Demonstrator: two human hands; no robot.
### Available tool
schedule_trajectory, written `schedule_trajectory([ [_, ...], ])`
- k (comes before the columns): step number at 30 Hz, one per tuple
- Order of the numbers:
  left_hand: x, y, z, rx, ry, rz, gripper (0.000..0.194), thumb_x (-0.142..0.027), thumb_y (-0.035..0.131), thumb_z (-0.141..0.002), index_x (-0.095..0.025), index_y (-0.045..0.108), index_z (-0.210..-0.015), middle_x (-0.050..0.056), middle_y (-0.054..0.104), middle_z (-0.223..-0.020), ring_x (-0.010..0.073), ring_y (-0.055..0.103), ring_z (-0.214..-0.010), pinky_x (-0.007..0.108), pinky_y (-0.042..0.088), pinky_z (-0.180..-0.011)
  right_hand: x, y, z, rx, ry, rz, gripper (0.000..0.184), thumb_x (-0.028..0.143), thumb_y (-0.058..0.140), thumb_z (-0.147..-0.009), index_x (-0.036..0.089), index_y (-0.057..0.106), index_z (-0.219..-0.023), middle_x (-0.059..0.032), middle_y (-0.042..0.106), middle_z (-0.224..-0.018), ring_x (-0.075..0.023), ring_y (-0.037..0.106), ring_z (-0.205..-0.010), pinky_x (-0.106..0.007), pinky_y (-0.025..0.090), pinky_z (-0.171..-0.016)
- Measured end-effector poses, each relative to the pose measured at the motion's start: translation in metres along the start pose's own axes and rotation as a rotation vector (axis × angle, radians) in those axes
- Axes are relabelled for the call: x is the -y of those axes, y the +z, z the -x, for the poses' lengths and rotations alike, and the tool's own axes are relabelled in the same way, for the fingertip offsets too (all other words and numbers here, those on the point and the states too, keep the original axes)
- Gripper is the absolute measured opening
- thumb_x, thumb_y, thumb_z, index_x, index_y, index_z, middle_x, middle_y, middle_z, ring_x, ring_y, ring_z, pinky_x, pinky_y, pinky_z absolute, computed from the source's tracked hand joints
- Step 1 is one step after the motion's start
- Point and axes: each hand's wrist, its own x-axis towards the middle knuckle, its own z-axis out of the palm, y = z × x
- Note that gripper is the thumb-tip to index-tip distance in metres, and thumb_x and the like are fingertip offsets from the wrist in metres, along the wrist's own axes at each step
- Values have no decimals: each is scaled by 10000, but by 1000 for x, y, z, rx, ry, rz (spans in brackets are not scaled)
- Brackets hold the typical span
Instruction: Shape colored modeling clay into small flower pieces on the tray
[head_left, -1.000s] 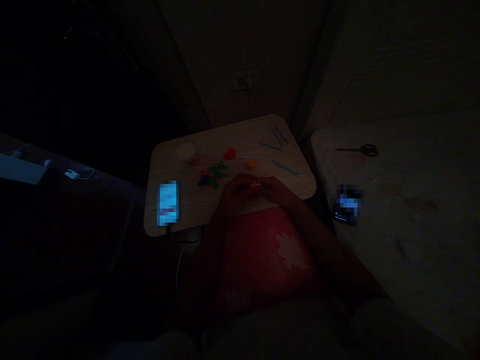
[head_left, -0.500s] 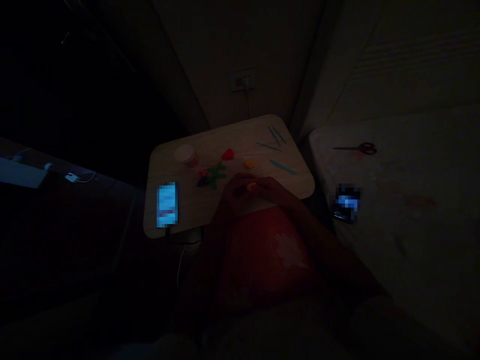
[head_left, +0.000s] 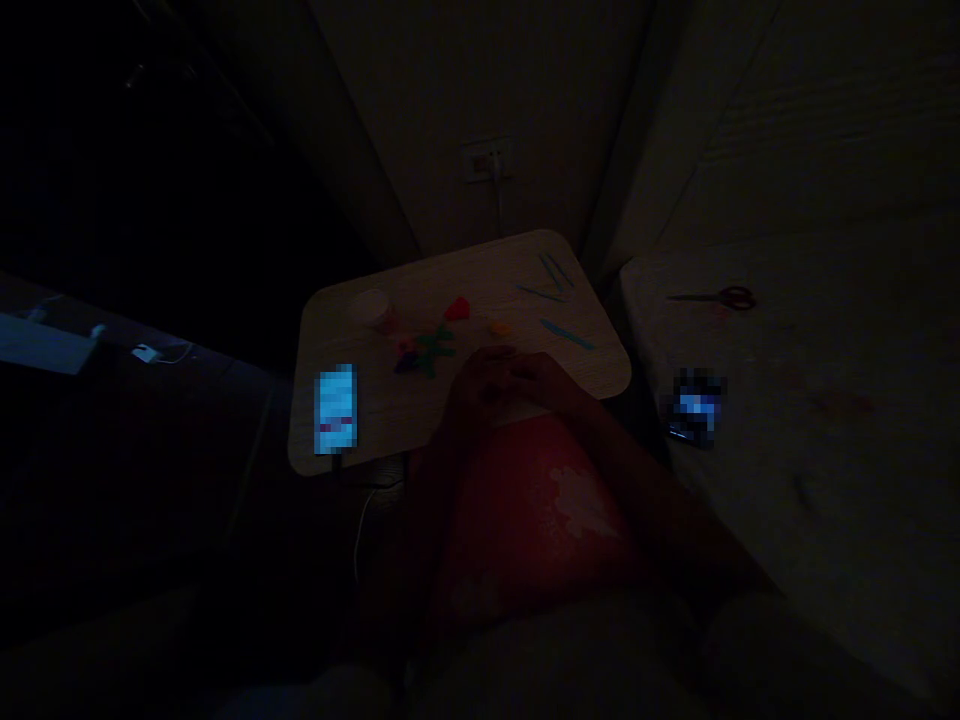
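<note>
"Where are the hands?"

"Near the middle of the frame, at the table's [head_left: 375, 420] near edge. The left hand [head_left: 477, 384] and the right hand [head_left: 541, 378] meet there, fingers bent inward."

"Holding anything?"

"Can't tell for either one; it's too dark, and the fingers hide whatever may be between them."

"And the orange lump [head_left: 500, 328]?"

"On the table, just above both hands in the frame, apart from them. The green piece [head_left: 435, 350] lies to the upper left of the left hand, with a dark lump [head_left: 406, 361] by its left side. The red lump [head_left: 457, 309] is above the green piece."

"What's farther out?"

"A tub [head_left: 372, 309] at the table's upper left, a lit phone [head_left: 335, 410] at its lower left. Thin blue sticks [head_left: 551, 275] lie at its upper right, and a wider blue tool [head_left: 567, 334] below them. Scissors [head_left: 712, 298] lie off the table, right of centre."
</note>
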Motion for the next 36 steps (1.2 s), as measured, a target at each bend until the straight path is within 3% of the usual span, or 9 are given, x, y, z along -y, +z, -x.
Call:
schedule_trajectory([
  [7, 3, -1, 3, 7, -9, -124, 324, -388, 579, -1044, -274, 738, -1303, 101, 721, -1296, 233, 674, -1196, 435, 577, -1014, -2, 3, -2, -23, 10, 16, 306, 483, 796, -806, 189, 853, -869, -57, 811, -833, -195, 714, -755, -277, 513, -692],
  [15, 2, 5, 2, -18, 25, -123, 304, -389, 574, -1046, -257, 765, -1243, 96, 761, -1217, 227, 695, -1136, 441, 583, -986, -2, 1, 0, -23, 12, -71, 268, 459, 838, -765, 200, 849, -831, -57, 816, -853, -202, 734, -787, -303, 545, -769],
  [23, -4, -2, -1, -90, -49, -77, 293, -429, 696, -980, -260, 763, -1209, 93, 757, -1228, 233, 712, -1128, 438, 599, -981, 7, 3, 3, -31, 54, -174, 379, 536, 770, -836, 161, 818, -866, -52, 788, -851, -185, 694, -783, -292, 528, -740],
  [30, -7, -5, -1, -67, -72, -75, 272, -430, 670, -997, -255, 770, -1180, 88, 754, -1226, 226, 713, -1137, 437, 599, -996, 7, 4, 1, -35, 59, -167, 373, 535, 766, -839, 168, 816, -882, -42, 781, -864, -175, 678, -795, -294, 520, -762],
  [36, -4, -4, 0, -105, -54, -107, 307, -446, 667, -998, -254, 749, -1224, 93, 745, -1258, 229, 706, -1162, 435, 592, -1007, 8, 3, 0, -85, 76, -182, 373, 522, 847, -751, 161, 811, -834, -50, 767, -825, -172, 672, -769, -291, 515, -732],
])
